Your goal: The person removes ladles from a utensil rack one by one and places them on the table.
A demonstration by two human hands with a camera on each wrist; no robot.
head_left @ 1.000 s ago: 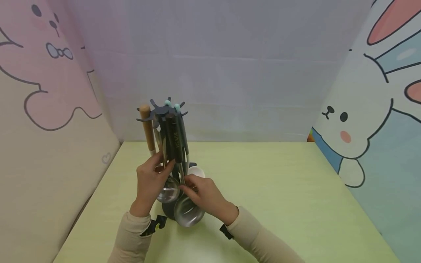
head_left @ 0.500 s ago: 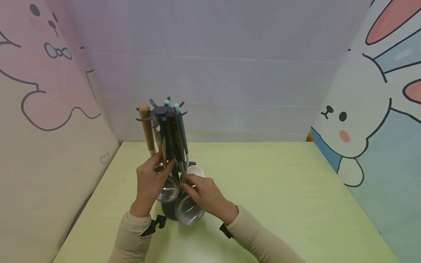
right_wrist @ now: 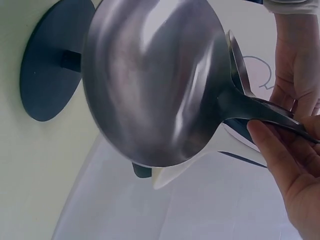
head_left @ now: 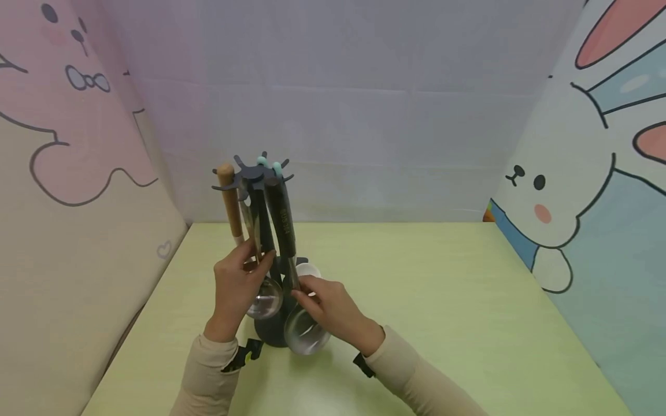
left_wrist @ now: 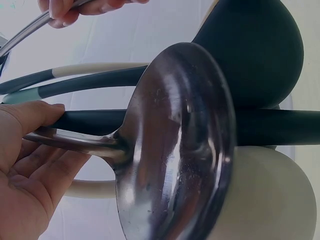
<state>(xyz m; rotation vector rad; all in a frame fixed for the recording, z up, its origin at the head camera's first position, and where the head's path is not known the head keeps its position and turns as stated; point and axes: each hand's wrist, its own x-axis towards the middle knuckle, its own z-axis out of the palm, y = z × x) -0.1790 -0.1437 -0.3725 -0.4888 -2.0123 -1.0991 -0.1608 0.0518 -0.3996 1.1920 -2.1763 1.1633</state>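
A dark utensil rack (head_left: 253,173) with hooked arms stands on the table, its round base (right_wrist: 42,65) showing in the right wrist view. My left hand (head_left: 234,286) holds the thin metal handle of a small steel ladle (head_left: 265,299), whose bowl fills the middle of the left wrist view. With thumb and fingers, my right hand (head_left: 333,306) pinches the metal shank of a larger steel ladle (right_wrist: 155,85). That ladle's dark grip (head_left: 281,219) leans up against the rack's top; I cannot tell whether it hangs on a hook.
A wooden-handled utensil (head_left: 231,199) hangs at the rack's left. Behind the ladles are a dark utensil head (left_wrist: 255,55) and a pale one (left_wrist: 275,195). The pale green table (head_left: 442,300) is bounded by cartoon-printed side panels and a plain back sheet (head_left: 343,133).
My right hand and the larger ladle have shifted slightly right, and its bowl stands further from the small ladle. My left hand keeps its hold in nearly the same place.
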